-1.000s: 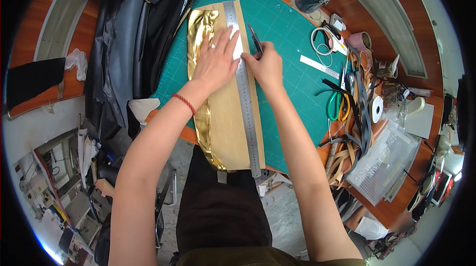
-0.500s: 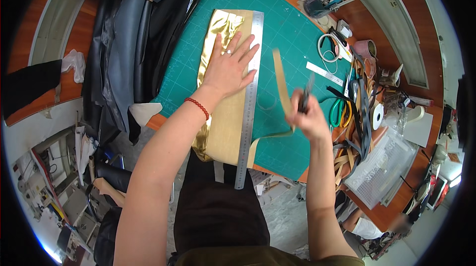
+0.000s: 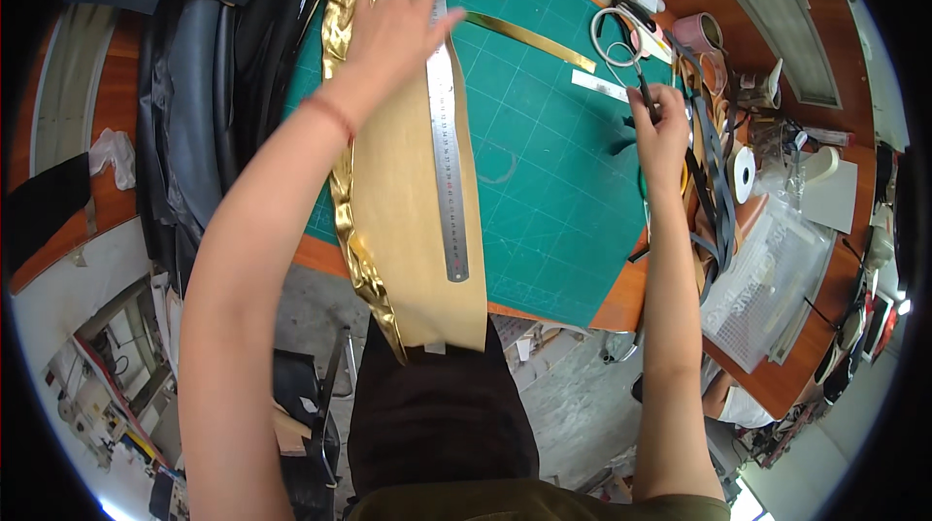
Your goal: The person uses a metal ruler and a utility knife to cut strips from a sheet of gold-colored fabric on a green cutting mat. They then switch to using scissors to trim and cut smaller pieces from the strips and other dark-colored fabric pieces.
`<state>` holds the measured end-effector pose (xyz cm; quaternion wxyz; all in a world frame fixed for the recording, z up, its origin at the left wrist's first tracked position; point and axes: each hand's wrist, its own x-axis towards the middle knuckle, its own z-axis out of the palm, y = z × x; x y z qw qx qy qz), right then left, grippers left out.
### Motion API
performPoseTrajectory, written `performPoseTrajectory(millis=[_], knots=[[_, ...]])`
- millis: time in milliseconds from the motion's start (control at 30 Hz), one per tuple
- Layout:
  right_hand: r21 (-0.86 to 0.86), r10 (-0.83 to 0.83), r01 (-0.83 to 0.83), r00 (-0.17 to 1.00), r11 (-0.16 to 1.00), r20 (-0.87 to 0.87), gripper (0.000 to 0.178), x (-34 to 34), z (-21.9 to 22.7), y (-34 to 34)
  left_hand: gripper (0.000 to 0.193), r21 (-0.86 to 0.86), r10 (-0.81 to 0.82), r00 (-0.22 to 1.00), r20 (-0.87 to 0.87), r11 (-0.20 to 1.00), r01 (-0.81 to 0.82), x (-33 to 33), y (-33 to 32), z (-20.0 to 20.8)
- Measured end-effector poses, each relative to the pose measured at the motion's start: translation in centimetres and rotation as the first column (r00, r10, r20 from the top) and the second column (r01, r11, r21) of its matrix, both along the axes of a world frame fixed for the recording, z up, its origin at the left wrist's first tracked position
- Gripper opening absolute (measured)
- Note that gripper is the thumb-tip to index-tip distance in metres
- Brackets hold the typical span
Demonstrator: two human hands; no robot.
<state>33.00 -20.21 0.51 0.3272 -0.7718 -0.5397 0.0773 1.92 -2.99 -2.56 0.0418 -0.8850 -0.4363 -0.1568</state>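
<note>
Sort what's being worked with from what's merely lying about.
In use:
left hand, spread over tan sheet with gold edge
long steel ruler
dark knife, in right hand
gold strip
green mat

Lying about:
short white ruler
white spool
dark rolled material
clear plastic sheet

Two rulers lay near two hands, one gold strip lay between the hands, one white spool sat right of the right hand

Sheet — tan, gold-edged; mat — green, pale grid.
</note>
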Motion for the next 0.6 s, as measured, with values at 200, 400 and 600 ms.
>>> performPoseTrajectory(millis=[200,400,600], knots=[[-0.279,0.246,-0.199,0.958,0.94,0.146,0.026,4.9,-0.4,0.5,0.09,-0.463,-0.236,0.971,0.027,0.859,0.221,-6.5,-14.5,3.2],[-0.284,0.27,-0.223,0.953,0.932,0.137,0.023,4.6,0.6,1.1,0.105,-0.445,-0.205,0.978,-0.03,0.879,0.171,-5.6,-14.7,2.2],[0.036,0.229,-0.226,0.962,0.974,-0.151,0.026,0.3,2.4,-1.1,0.107,-0.444,-0.184,0.983,-0.019,0.882,0.156,-5.0,-14.4,1.9]])
